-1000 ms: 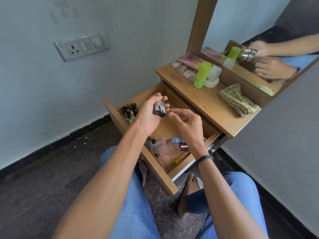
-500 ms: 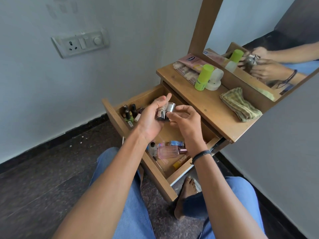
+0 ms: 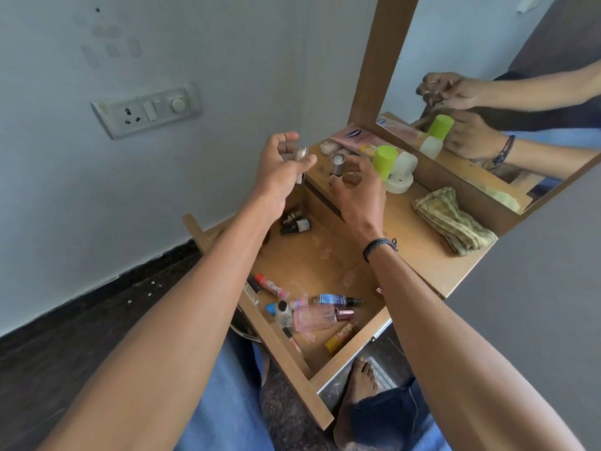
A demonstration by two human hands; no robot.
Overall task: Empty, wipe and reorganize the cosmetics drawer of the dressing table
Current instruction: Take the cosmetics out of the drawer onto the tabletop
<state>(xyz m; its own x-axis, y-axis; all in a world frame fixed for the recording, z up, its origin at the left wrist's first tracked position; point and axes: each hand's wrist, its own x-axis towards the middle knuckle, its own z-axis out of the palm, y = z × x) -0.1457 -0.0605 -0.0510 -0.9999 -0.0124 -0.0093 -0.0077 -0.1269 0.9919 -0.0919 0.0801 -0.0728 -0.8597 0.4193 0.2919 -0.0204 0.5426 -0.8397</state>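
A switch panel (image 3: 146, 109) is fixed to the wall at the far left. To its right the left hand (image 3: 281, 169) is raised above the back left corner of the open drawer (image 3: 312, 255), its fingers and thumb curled round a small clear bottle (image 3: 300, 156), which is too blurred to make out further. Below that hand, two dark nail polish bottles (image 3: 296, 224) lie at the back of the drawer. Nearer the front lie a red tube (image 3: 271, 286), a white-capped bottle (image 3: 283, 310), a pink perfume bottle (image 3: 317, 317), a blue bottle (image 3: 338, 300) and a yellow tube (image 3: 340, 338), loosely clustered. The right hand (image 3: 357, 190) hovers over the left end of the tabletop (image 3: 422, 255), thumb and forefinger bent into a ring that pinches a silver cap (image 3: 337, 164). Just beside it stands a green-capped bottle (image 3: 383, 162), touching a white round container (image 3: 401, 177), with a pink sachet (image 3: 354, 136) lying behind them against the mirror (image 3: 536, 43). Further right a folded checked cloth (image 3: 455, 219) rests on the tabletop.
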